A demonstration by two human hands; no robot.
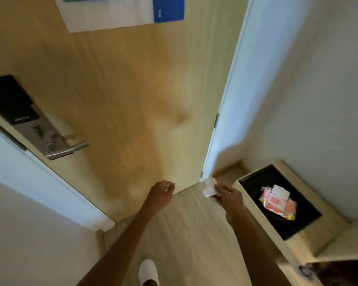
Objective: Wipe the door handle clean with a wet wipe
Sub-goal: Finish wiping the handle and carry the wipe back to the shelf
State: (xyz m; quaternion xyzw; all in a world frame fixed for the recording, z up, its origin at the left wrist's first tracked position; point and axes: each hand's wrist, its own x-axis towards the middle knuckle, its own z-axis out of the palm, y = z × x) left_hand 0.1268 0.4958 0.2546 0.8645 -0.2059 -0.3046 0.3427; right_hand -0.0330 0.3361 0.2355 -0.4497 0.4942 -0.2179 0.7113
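A silver lever door handle (67, 150) sticks out from a dark lock plate (19, 112) on the left side of a light wooden door (132, 89). My right hand (227, 195) is low in the middle and pinches a small crumpled white wet wipe (209, 187). My left hand (162, 191) hovers beside it with fingers loosely curled and nothing in it. Both hands are well below and to the right of the handle. A pink and orange wet wipe pack (278, 200) with a white lid lies on a black surface to the right.
The pack rests on a black-topped wooden stand (262, 221) against the right wall. A white door frame (233, 89) runs along the door's right edge. A blue and white poster (122, 11) hangs on the door. My white slipper (148, 271) is on the wood floor.
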